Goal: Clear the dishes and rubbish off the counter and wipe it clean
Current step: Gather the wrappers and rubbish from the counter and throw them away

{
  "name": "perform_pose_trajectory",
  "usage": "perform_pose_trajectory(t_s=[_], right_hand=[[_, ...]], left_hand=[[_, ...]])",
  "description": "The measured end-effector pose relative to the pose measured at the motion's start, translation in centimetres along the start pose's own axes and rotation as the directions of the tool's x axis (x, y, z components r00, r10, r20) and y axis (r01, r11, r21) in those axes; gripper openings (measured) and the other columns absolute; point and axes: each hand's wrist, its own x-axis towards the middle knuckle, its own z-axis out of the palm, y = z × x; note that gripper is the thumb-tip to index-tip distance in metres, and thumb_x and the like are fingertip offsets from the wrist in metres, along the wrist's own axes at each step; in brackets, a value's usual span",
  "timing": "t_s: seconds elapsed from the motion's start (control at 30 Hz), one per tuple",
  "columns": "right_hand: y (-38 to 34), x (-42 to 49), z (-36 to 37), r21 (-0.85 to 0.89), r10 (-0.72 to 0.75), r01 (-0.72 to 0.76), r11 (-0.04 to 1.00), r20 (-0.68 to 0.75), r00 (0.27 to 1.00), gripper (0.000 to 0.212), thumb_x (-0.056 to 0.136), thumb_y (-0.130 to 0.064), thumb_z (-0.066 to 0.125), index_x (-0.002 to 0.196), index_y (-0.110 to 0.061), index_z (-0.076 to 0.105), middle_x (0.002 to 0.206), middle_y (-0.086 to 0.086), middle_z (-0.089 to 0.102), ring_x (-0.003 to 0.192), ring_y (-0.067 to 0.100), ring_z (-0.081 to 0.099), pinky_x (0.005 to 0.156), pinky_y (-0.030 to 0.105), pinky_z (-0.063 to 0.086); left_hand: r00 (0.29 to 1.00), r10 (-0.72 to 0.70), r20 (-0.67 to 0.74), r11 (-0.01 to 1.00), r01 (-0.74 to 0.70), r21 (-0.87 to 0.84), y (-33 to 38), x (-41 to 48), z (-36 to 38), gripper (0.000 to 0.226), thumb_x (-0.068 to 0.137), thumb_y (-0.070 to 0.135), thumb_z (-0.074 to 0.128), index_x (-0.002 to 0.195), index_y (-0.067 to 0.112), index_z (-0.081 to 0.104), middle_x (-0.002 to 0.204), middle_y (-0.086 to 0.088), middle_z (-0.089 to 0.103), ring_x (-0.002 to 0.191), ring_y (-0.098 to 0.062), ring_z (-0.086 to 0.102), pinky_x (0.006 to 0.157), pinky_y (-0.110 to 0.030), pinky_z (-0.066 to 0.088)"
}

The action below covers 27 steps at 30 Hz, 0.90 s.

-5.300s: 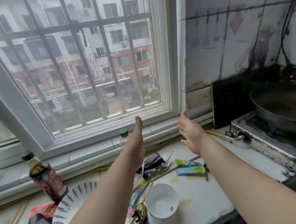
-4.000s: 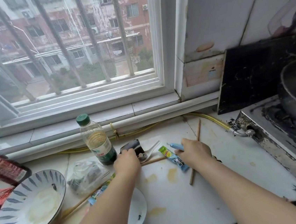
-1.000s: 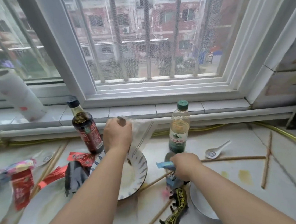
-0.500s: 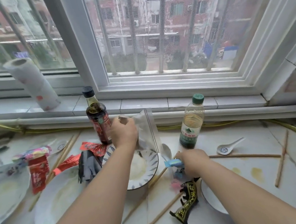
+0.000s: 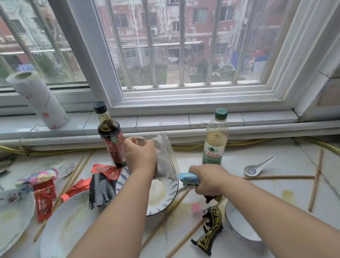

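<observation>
My left hand [image 5: 141, 156] grips a crumpled clear plastic bag [image 5: 165, 153] above the blue-patterned plate [image 5: 168, 194]. My right hand [image 5: 209, 180] holds a bunch of wrappers, with a blue wrapper [image 5: 188, 178] sticking out to the left and a dark one below the fist. On the white counter [image 5: 278, 207] lie a black-and-gold wrapper [image 5: 210, 232], red wrappers [image 5: 45, 197], a black wrapper [image 5: 100, 189], several chopsticks [image 5: 279, 177], a ceramic spoon [image 5: 257, 167] and dirty white plates [image 5: 66, 228].
A dark sauce bottle [image 5: 111, 138] stands just left of my left hand. A green-capped clear bottle [image 5: 215, 139] stands behind my right hand. A paper towel roll [image 5: 38, 100] leans on the window sill. A white bowl [image 5: 240, 224] sits near the front edge. A yellow hose [image 5: 330, 149] runs along the wall.
The camera view has shifted slightly. My right hand has lifted a little with the wrappers. My left hand keeps the plastic bag above the patterned plate.
</observation>
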Motion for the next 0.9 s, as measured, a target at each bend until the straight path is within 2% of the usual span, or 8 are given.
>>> perform_pose_trajectory(t_s=[0.2, 0.37, 0.5, 0.57, 0.67, 0.77, 0.83, 0.9], right_hand=[[-1.6, -0.1, 2.6, -0.188, -0.018, 0.041, 0.981, 0.122, 0.992, 0.03, 0.079, -0.032, 0.063, 0.107, -0.021, 0.059, 0.104, 0.003, 0.065, 0.095, 0.025, 0.061, 0.067, 0.028, 0.041], [-1.7, 0.1, 3.1, -0.175, 0.032, -0.008, 0.985, 0.136, 0.99, 0.027, 0.082, -0.026, 0.058, 0.108, -0.021, 0.062, 0.106, 0.003, 0.066, 0.096, 0.025, 0.062, 0.069, 0.027, 0.043], [-1.3, -0.2, 1.8, -0.105, 0.081, -0.073, 0.992, 0.076, 0.994, 0.022, 0.084, -0.024, 0.055, 0.104, -0.019, 0.061, 0.097, 0.002, 0.064, 0.086, 0.024, 0.059, 0.065, 0.027, 0.041], [-1.0, -0.5, 0.9, -0.037, 0.115, -0.114, 0.993, 0.027, 0.993, 0.017, 0.084, -0.025, 0.056, 0.1, -0.018, 0.057, 0.085, -0.001, 0.058, 0.082, 0.023, 0.058, 0.065, 0.028, 0.045], [-0.4, -0.4, -0.4, 0.108, 0.139, -0.134, 0.985, -0.041, 0.989, 0.018, 0.084, -0.029, 0.057, 0.098, -0.02, 0.052, 0.089, 0.0, 0.057, 0.085, 0.023, 0.056, 0.069, 0.03, 0.047], [0.3, -0.7, -1.3, 0.229, 0.197, -0.16, 0.96, -0.15, 0.969, 0.018, 0.082, -0.026, 0.057, 0.096, -0.021, 0.046, 0.088, 0.002, 0.054, 0.082, 0.025, 0.052, 0.066, 0.029, 0.041], [0.7, -0.8, -1.6, 0.279, 0.221, -0.16, 0.947, -0.203, 0.954, 0.02, 0.083, -0.025, 0.054, 0.098, -0.02, 0.043, 0.089, 0.003, 0.052, 0.083, 0.027, 0.05, 0.066, 0.031, 0.04], [1.0, -1.0, -1.9, 0.299, 0.204, -0.134, 0.945, -0.217, 0.955, 0.021, 0.083, -0.025, 0.053, 0.101, -0.019, 0.042, 0.091, 0.005, 0.053, 0.084, 0.028, 0.05, 0.067, 0.032, 0.04]], left_hand=[[0.999, 0.034, -0.003, 0.999, -0.034, 0.013, -0.5, -0.5, -1.0, 0.02, 0.083, 0.027, 0.061, 0.096, 0.028, 0.046, 0.081, 0.012, 0.05, 0.084, -0.019, 0.052, 0.075, -0.029, 0.039], [0.999, 0.002, -0.054, 1.0, -0.003, -0.013, -1.6, -0.4, -3.0, 0.02, 0.084, 0.028, 0.059, 0.1, 0.026, 0.048, 0.087, 0.007, 0.054, 0.079, -0.018, 0.053, 0.07, -0.03, 0.041], [0.999, -0.004, -0.049, 0.999, 0.001, -0.054, -1.8, -0.7, -3.7, 0.022, 0.083, 0.028, 0.06, 0.102, 0.025, 0.049, 0.081, 0.013, 0.051, 0.07, -0.005, 0.048, 0.06, -0.025, 0.037], [1.0, -0.008, -0.007, 0.998, 0.008, -0.062, -1.7, -1.2, -3.7, 0.024, 0.082, 0.03, 0.06, 0.103, 0.024, 0.052, 0.086, 0.007, 0.056, 0.073, -0.011, 0.052, 0.059, -0.026, 0.039], [0.992, -0.04, 0.122, 0.998, 0.047, -0.051, -1.3, -2.6, -3.3, 0.02, 0.075, 0.029, 0.059, 0.093, 0.021, 0.057, 0.09, -0.004, 0.062, 0.079, -0.025, 0.058, 0.071, -0.038, 0.051], [0.959, -0.086, 0.268, 0.996, 0.088, 0.004, -1.1, -4.8, -2.6, 0.015, 0.066, 0.028, 0.056, 0.079, 0.021, 0.059, 0.082, -0.009, 0.065, 0.077, -0.031, 0.064, 0.072, -0.046, 0.056], [0.937, -0.098, 0.336, 0.993, 0.069, 0.097, -1.3, -6.1, -2.0, 0.013, 0.067, 0.028, 0.057, 0.074, 0.017, 0.058, 0.078, -0.009, 0.064, 0.082, -0.032, 0.065, 0.076, -0.044, 0.055], [0.913, -0.101, 0.395, 0.974, 0.01, 0.227, -1.7, -7.3, -1.3, 0.012, 0.074, 0.025, 0.06, 0.068, 0.016, 0.054, 0.071, -0.004, 0.058, 0.077, -0.027, 0.06, 0.07, -0.032, 0.049]])
